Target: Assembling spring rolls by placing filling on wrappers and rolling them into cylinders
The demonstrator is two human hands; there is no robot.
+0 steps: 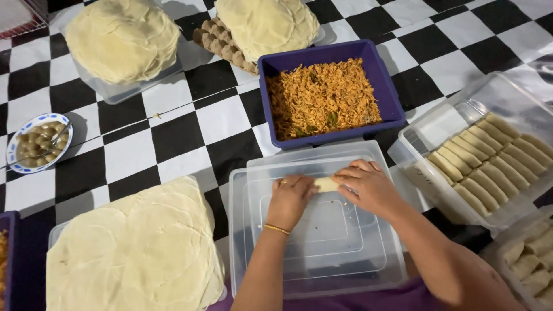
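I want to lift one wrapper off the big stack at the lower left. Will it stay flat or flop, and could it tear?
The wrapper stack looks thin and wrinkled, draping over its tray's edges, so a single sheet would probably flop. It seems light and likely tears if tugged. The roll between the left hand and right hand suggests it bends easily.

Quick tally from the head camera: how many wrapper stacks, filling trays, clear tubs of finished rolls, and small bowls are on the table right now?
Wrapper stacks: 3
Filling trays: 2, the full purple one and one cut off at the left edge
Clear tubs of finished rolls: 2
Small bowls: 1
Total: 8
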